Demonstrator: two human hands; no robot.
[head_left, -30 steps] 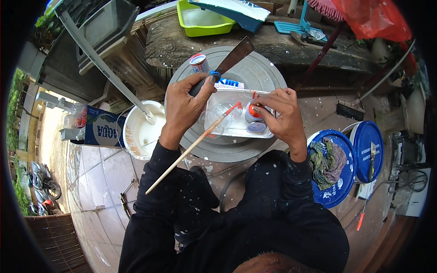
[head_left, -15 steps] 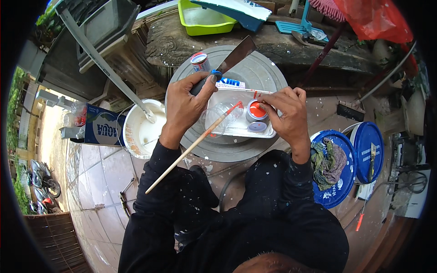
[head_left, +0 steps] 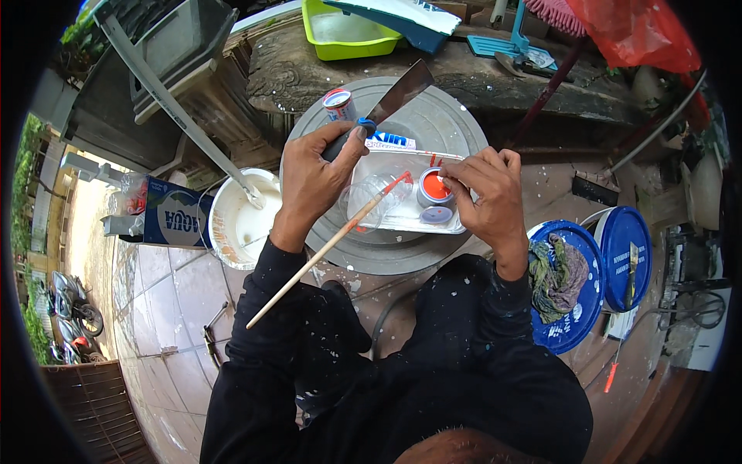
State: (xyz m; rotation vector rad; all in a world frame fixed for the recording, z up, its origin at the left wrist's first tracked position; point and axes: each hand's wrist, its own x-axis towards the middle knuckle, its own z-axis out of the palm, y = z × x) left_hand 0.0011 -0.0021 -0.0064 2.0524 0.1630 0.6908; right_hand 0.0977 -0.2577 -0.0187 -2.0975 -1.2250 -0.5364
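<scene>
My left hand (head_left: 320, 172) is closed round the dark handle of a putty knife (head_left: 401, 94), its broad blade pointing up and right. Over the edge of a small open can of orange-red paint (head_left: 436, 184) is my right hand (head_left: 488, 193), its thumb and fingertips pinched; what lies between them is too small to make out. The can's round lid (head_left: 436, 215) lies beside it on a white tray (head_left: 402, 225). A thin wooden stick (head_left: 315, 261) with a red-smeared tip leans across a clear plastic cup (head_left: 362, 203) on the tray.
The tray rests on a round grey stand (head_left: 371, 263), with another small can (head_left: 338, 104) at its far left. A white bucket (head_left: 219, 230) stands left; a rag (head_left: 558, 280) lies on a blue-lidded bucket (head_left: 589, 321) at right. Behind is a wooden bench (head_left: 286, 73) with a lime-green tray (head_left: 352, 51).
Almost nothing differs. The fingertips of my right hand have shifted very slightly at the paint can's edge; the putty knife in my left hand stays nearly still.
</scene>
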